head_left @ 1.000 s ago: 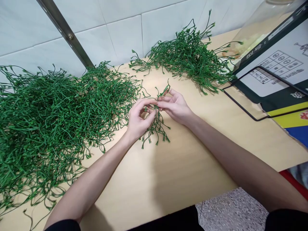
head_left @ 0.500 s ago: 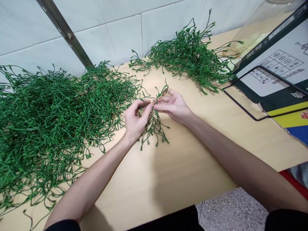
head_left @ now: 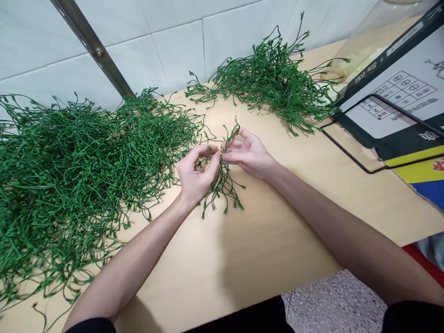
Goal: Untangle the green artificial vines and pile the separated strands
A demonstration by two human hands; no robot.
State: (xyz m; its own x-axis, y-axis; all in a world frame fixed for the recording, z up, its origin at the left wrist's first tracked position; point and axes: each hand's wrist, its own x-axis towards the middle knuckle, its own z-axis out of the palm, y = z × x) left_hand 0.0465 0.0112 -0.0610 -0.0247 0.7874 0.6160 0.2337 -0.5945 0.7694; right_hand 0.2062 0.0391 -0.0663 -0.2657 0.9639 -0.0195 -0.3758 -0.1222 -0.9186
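Near the middle of the wooden table (head_left: 194, 259), a small bunch of green artificial stems (head_left: 225, 182) hangs between and below my fingers. My left hand (head_left: 196, 171) is closed in a pinch at the middle of the bunch. Right beside it, my right hand (head_left: 251, 155) pinches the same spot, with its other fingers curled behind the upper stems. A tiny pale bit shows between the fingertips, too small to make out. A large heap of green stems (head_left: 79, 162) covers the left side of the table.
A smaller pile of green stems (head_left: 274, 83) lies at the back against the tiled wall (head_left: 176, 51). On the right are a printed box (head_left: 398, 88), a black wire frame (head_left: 350, 155) and a clear container (head_left: 367, 32). A metal bar (head_left: 93, 46) slants down at the back left.
My hands have shifted very slightly, and the fingertips are a little farther apart at the pinch. The top of the small bunch has moved slightly left.
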